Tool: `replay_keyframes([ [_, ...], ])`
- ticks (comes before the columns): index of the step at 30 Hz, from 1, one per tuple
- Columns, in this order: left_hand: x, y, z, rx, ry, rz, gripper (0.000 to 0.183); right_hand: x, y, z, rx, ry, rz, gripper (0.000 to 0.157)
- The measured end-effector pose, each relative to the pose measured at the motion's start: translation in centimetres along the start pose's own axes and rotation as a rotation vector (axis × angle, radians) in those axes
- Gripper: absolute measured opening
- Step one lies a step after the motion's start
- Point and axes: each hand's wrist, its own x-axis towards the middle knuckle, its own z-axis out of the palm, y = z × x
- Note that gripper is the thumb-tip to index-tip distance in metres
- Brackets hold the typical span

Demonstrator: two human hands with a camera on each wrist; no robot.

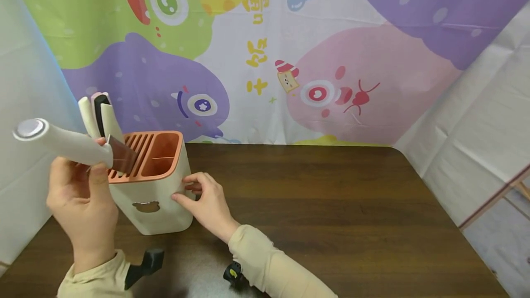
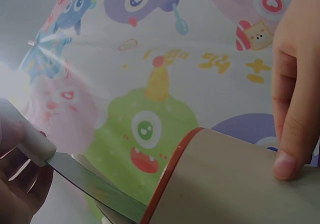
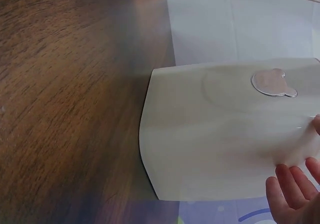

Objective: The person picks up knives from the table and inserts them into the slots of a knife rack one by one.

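A cream knife holder (image 1: 128, 201) with an orange slotted top stands at the left of the table. My left hand (image 1: 84, 201) grips a white-handled knife (image 1: 68, 142) above that top. Its blade (image 2: 95, 184) angles down toward the slots; its tip is hidden behind the orange rim (image 2: 172, 161) in the left wrist view. My right hand (image 1: 209, 203) holds the holder's right side, thumb on the front face and fingers round the corner. Several other handles (image 1: 111, 123), cream and black, stick up from the back left of the holder.
The brown wooden table (image 1: 331, 210) stretches to the right of the holder. Behind it hangs a cartoon-printed cloth (image 1: 256, 114), with a white cloth (image 1: 463, 141) at the right side. The holder's top also has two open compartments (image 1: 163, 155).
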Motion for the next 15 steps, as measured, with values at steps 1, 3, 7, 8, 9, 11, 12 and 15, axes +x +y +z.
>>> replay_keyframes([
  [1,0.0,0.0,0.0,0.026,-0.01,-0.001,0.033,0.0,0.0,0.0,0.002,0.002,0.0,0.032],
  [3,0.0,-0.1,0.0,0.09,-0.03,-0.002,0.032,0.1,0.0,0.0,0.003,0.006,0.003,0.032],
  [7,-0.1,-0.5,-0.3,0.202,-0.053,-0.01,0.031,0.1,0.1,0.0,0.001,0.007,0.005,0.032],
  [8,-0.1,-0.6,-0.5,0.221,-0.055,-0.017,0.03,0.1,0.1,0.0,0.0,0.007,0.006,0.032],
  [9,-0.1,-0.8,-0.6,0.238,-0.057,-0.024,0.03,0.1,0.1,0.1,0.0,0.007,0.006,0.032],
  [11,0.0,-1.1,-0.9,0.282,-0.061,-0.044,0.03,0.1,0.1,0.1,-0.001,0.009,0.006,0.031],
  [12,0.0,-1.2,-1.0,0.32,-0.062,-0.06,0.028,0.1,0.1,0.1,-0.002,0.01,0.007,0.031],
  [15,0.1,-1.3,-1.1,0.468,-0.076,-0.113,0.029,0.1,0.0,0.1,-0.002,0.011,0.012,0.031],
])
